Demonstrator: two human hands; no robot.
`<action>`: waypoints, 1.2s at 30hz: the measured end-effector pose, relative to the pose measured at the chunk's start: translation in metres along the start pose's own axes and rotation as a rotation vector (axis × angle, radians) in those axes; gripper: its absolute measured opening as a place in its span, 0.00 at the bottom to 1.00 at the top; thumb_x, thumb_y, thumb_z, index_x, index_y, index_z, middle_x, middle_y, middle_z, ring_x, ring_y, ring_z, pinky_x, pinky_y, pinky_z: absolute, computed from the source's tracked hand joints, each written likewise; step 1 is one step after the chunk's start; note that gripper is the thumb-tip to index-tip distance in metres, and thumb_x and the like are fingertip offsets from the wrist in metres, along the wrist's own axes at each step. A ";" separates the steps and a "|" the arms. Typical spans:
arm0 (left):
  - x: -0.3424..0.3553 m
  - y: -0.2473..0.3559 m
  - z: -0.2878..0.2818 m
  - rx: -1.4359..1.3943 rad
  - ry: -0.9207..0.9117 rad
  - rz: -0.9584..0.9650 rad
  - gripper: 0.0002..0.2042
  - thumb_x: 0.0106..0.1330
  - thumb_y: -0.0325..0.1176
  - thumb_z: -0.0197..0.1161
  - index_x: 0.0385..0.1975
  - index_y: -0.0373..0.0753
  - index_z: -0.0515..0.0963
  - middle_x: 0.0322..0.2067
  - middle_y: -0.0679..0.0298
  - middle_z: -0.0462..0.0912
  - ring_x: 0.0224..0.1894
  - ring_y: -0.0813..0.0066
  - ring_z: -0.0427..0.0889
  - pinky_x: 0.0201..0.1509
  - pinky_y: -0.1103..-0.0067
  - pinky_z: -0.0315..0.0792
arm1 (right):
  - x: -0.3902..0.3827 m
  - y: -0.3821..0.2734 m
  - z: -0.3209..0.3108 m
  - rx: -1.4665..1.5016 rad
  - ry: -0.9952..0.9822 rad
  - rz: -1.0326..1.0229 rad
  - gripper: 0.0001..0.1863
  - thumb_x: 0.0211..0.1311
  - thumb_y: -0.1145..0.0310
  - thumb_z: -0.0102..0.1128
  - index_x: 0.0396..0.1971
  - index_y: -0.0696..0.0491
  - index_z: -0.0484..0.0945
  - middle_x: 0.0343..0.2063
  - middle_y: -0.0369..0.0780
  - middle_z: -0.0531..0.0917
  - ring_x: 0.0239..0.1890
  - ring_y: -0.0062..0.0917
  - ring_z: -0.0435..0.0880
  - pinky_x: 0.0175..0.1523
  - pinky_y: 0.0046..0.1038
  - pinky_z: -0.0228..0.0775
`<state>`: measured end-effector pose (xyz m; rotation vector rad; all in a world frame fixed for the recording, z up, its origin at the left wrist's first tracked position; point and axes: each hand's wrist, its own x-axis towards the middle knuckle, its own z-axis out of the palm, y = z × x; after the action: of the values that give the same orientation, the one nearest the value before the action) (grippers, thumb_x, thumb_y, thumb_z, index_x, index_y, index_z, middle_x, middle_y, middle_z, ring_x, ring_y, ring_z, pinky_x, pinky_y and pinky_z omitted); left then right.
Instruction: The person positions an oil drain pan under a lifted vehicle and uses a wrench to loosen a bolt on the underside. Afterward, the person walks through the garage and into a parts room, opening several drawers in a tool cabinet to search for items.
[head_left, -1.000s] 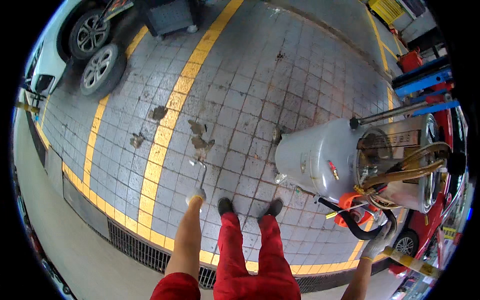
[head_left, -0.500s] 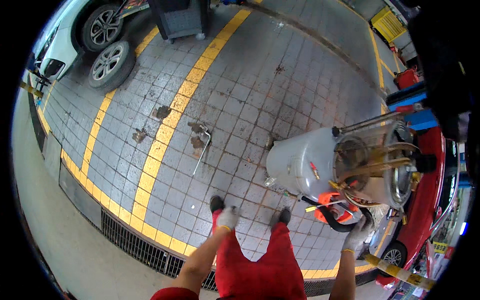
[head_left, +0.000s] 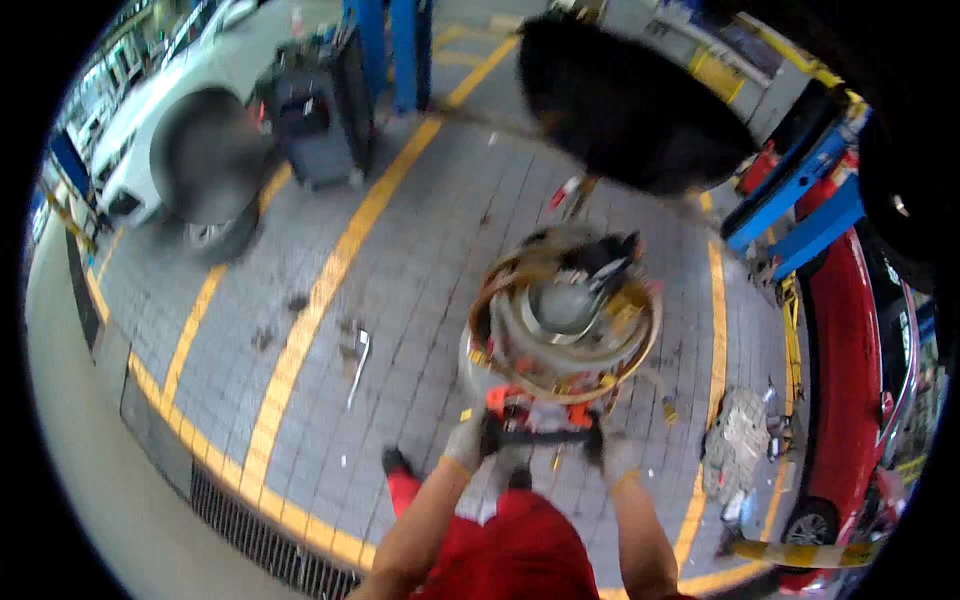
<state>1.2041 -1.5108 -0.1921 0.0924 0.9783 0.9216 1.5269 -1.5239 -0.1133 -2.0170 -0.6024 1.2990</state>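
In front of me stands a grey oil drainer (head_left: 465,370) with a round, hose-ringed top (head_left: 570,310). A black handle bar (head_left: 545,437) crosses its near side, and both of my gloved hands are closed on it. My left hand (head_left: 464,443) wraps the bar's left end, while my right hand (head_left: 619,456) has its right end. Orange parts (head_left: 515,395) show just beyond the bar. Motion blur hides the finer detail of the drainer's top.
A large dark oval shape (head_left: 640,110) hangs beyond the drainer. Left are a metal wrench-like bar (head_left: 358,370), a loose wheel (head_left: 225,238), a dark cart (head_left: 318,120) and a white car (head_left: 130,160). Right are a crumpled grey sheet (head_left: 737,445), a blue lift arm (head_left: 800,190) and a red car (head_left: 845,370).
My left hand has come off its place over my leg and onto the handle bar. The drainer has turned and now stands straight before me; my view has swung right.
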 end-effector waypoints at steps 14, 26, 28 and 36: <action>-0.018 0.013 0.055 0.240 0.294 -0.018 0.10 0.72 0.38 0.67 0.34 0.41 0.77 0.24 0.62 0.78 0.18 0.66 0.78 0.17 0.70 0.72 | 0.005 0.013 0.051 0.976 -0.083 0.084 0.04 0.72 0.66 0.62 0.38 0.49 0.77 0.25 0.36 0.78 0.25 0.28 0.80 0.27 0.35 0.77; -0.004 -0.060 0.082 0.385 0.253 -0.015 0.11 0.69 0.37 0.61 0.39 0.34 0.79 0.30 0.55 0.83 0.26 0.61 0.85 0.26 0.64 0.79 | 0.072 0.063 -0.024 0.625 -0.041 -0.330 0.04 0.70 0.68 0.62 0.38 0.51 0.81 0.24 0.36 0.77 0.24 0.29 0.79 0.29 0.33 0.76; 0.005 -0.081 0.060 0.531 0.347 0.037 0.14 0.69 0.39 0.62 0.42 0.33 0.80 0.32 0.54 0.85 0.31 0.60 0.86 0.33 0.64 0.81 | 0.063 0.068 -0.026 0.220 -0.035 -0.567 0.06 0.69 0.69 0.63 0.41 0.53 0.83 0.25 0.37 0.79 0.25 0.30 0.81 0.30 0.33 0.76; -0.050 -0.121 0.125 0.810 0.403 -0.073 0.25 0.70 0.49 0.62 0.49 0.29 0.83 0.41 0.46 0.89 0.47 0.57 0.89 0.55 0.65 0.79 | 0.018 0.017 -0.098 -0.012 -0.057 -0.324 0.18 0.57 0.73 0.68 0.49 0.56 0.86 0.35 0.44 0.89 0.34 0.37 0.88 0.43 0.35 0.82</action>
<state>1.3618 -1.5822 -0.1398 0.5657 1.6784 0.4312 1.6245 -1.5500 -0.1080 -1.8046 -0.9229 1.1605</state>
